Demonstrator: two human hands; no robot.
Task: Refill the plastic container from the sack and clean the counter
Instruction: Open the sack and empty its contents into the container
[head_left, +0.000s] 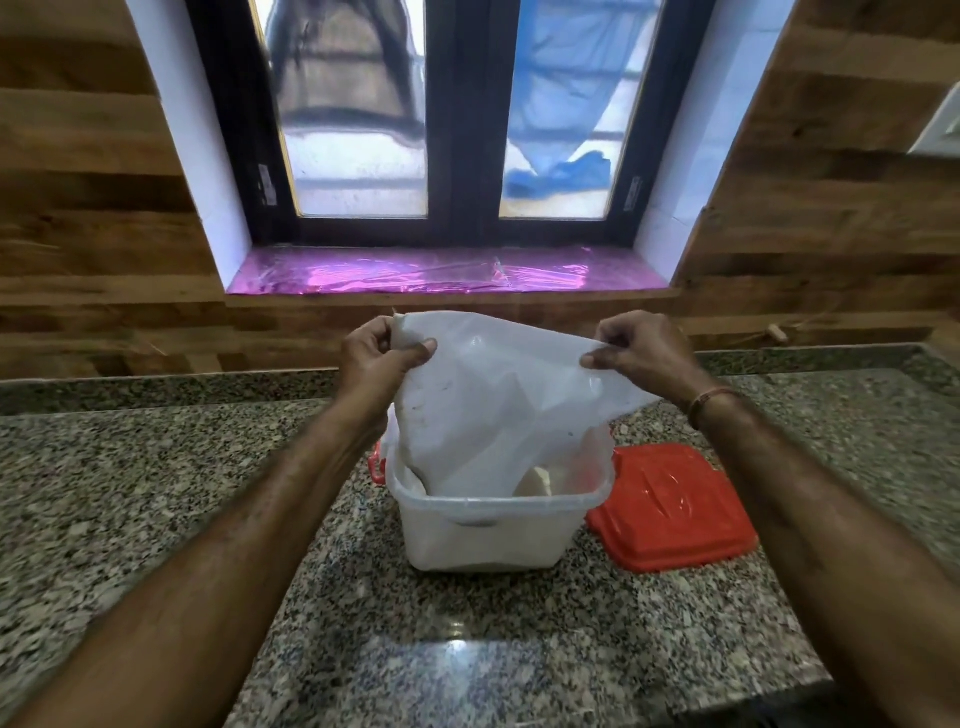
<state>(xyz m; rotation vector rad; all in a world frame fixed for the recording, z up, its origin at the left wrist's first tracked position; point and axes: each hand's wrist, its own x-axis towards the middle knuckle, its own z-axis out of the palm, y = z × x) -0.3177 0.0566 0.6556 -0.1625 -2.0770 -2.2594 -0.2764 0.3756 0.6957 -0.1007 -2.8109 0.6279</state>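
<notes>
Holding the limp white plastic sack (498, 400) pinched in both grips, left hand (375, 364) and right hand (641, 351), its mouth hangs straight below into the clear plastic container (488, 525).

Both arms reach forward, raised. The left hand (376, 353) and right hand (636, 348) each pinch closed, thumbs against fingers.

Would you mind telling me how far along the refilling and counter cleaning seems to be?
Done: the red plastic lid is off, lying on the speckled granite counter beside the clear plastic container, which looks well filled with white contents. In hand: the left hand and right hand hold the upended translucent white sack over the opening. Left: removing the sack, closing the lid, wiping the counter.
</notes>
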